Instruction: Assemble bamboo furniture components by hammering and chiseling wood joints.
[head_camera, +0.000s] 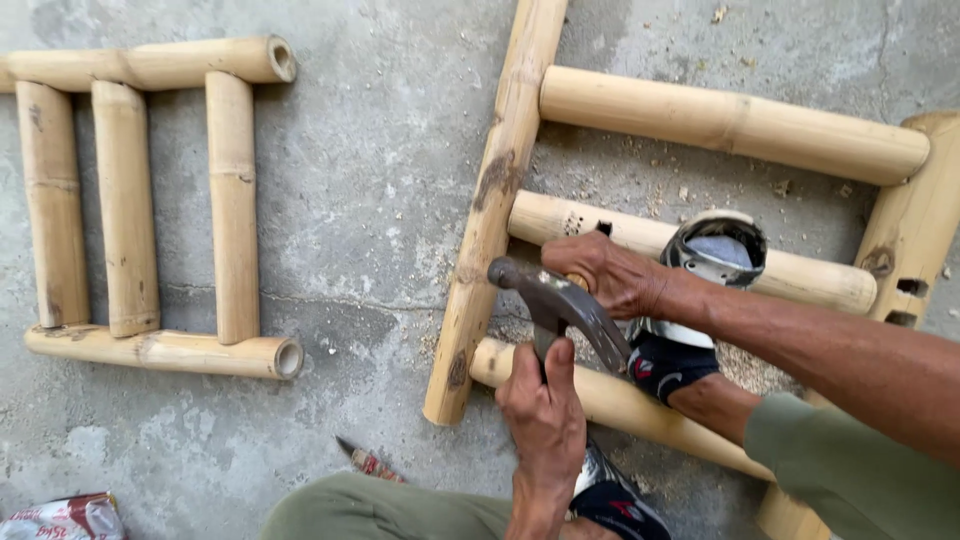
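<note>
- Left hand (545, 405) nearest, fingers wrapped tight round hammer (560, 305) handle; head up by upright pole.
- Right hand (605, 275) just beyond, fingers pinched on sth small at hammer head, can't tell what.
- Both over bamboo frame (500, 180) on concrete floor (380, 130); shoe (700, 300) btwn rungs.
- Far left: 2nd bamboo frame (150, 205), well apart.
- Near edge: small blade (365, 460), bag (65, 518).
</note>
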